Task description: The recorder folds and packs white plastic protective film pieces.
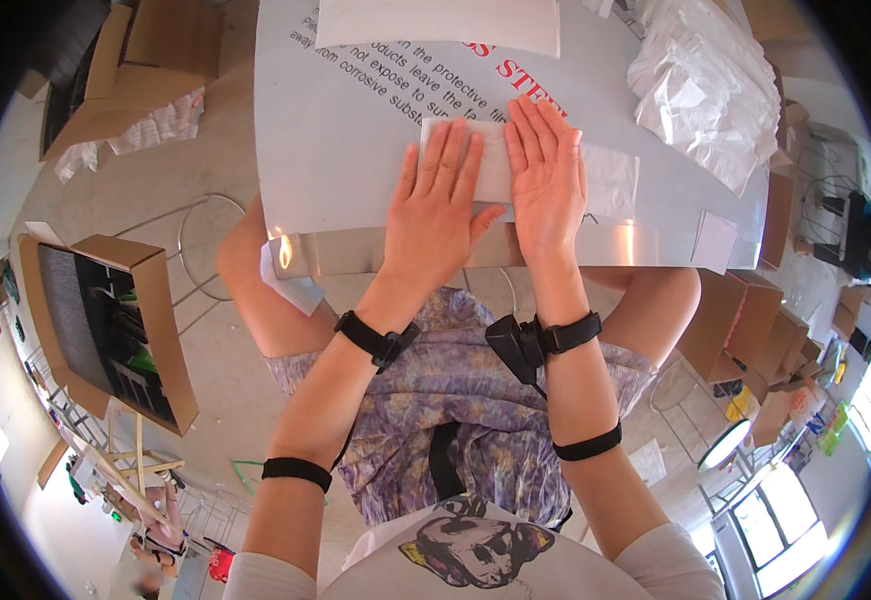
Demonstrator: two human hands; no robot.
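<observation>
On the table in front of me lies a flat white strip of thin sheet (494, 162), soft like paper or film; its right end (612, 186) looks more see-through. My left hand (436, 205) rests palm down over the strip's left end, fingers stretched out and thumb pointing right. Beside it, my right hand (546, 185) lies across the strip's middle with the palm turned up and the fingers straight. Neither hand grips anything. The part of the strip beneath the hands is hidden. Black straps with small devices circle both wrists.
A stack of white sheets (441, 28) sits at the table's far edge. Crumpled white plastic (706, 95) is heaped at far right; a small white card (716, 241) lies at the near right corner. Cardboard boxes stand left (178, 310) and right (724, 325) of the table (326, 160).
</observation>
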